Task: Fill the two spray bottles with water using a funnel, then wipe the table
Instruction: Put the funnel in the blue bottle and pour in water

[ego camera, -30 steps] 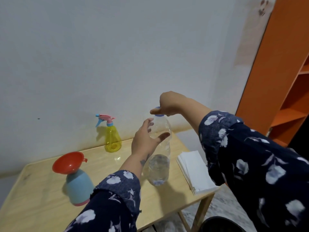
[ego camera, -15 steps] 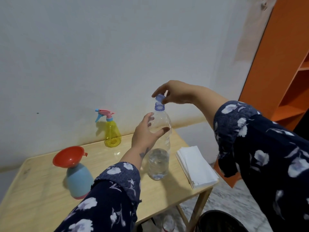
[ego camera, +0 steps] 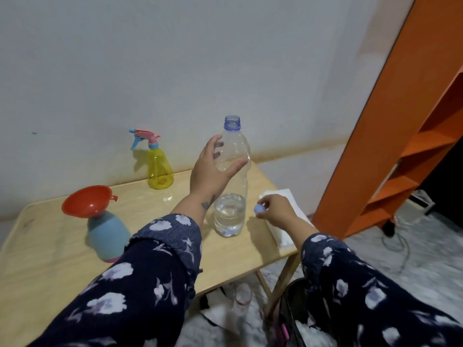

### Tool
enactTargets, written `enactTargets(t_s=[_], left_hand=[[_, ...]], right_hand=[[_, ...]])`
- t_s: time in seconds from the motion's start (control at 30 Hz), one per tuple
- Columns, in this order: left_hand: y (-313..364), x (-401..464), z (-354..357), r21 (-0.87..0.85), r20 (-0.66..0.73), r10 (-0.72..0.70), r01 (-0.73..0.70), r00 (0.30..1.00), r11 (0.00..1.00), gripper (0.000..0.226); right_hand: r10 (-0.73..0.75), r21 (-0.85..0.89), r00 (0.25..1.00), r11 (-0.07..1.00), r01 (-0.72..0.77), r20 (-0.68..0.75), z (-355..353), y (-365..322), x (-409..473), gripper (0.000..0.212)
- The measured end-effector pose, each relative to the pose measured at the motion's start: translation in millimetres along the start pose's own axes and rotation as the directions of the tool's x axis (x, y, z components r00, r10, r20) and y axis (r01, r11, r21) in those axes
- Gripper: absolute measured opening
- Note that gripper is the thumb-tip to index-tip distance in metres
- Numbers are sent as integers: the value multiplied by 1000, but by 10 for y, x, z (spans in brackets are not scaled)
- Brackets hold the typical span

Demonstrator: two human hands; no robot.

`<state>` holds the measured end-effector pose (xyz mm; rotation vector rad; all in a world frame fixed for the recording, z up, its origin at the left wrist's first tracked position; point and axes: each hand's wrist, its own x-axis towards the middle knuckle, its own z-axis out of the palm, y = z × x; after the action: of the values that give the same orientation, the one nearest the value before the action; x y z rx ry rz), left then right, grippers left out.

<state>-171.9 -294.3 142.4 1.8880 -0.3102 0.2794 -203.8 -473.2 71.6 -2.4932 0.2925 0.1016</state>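
A clear water bottle (ego camera: 231, 211), uncapped and about a third full, stands upright on the wooden table (ego camera: 62, 259). My left hand (ego camera: 213, 169) grips its upper body. My right hand (ego camera: 274, 210) is low beside the bottle's right side and pinches the blue cap (ego camera: 259, 209). A blue spray bottle (ego camera: 107, 237) without its head stands at the left, with a red funnel (ego camera: 86, 201) seated in its neck. A yellow spray bottle (ego camera: 159, 171) with a pink and blue trigger head stands at the back by the wall.
A stack of white cloths (ego camera: 284, 214) lies at the table's right edge under my right hand. An orange shelf unit (ego camera: 390, 136) rises on the right. On the floor below the table stand another clear bottle (ego camera: 241, 300) and a dark bin (ego camera: 295, 311).
My right hand has lifted the cap off the water bottle and carried it down to the right, near the cloths. My left hand has kept its hold on the bottle.
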Motion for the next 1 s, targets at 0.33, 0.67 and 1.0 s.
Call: enactTargets(t_s=[0.33,0.67,1.0], left_hand=[[-26,14,27,-2,-15,13,-13,1000,1000,79],[-16,22,11,-8,-8,17,-17,1000,1000,79],[-22,16,-46,32,-77,-16,18,997,999,77]], right_hand=[[82,-74,992,994,-76,92,613,329,-167,29],[-179,500,984,853,149,13,133,-312,-206,124],[-297,441,872,771,459,-388,497,-688,-37,126]])
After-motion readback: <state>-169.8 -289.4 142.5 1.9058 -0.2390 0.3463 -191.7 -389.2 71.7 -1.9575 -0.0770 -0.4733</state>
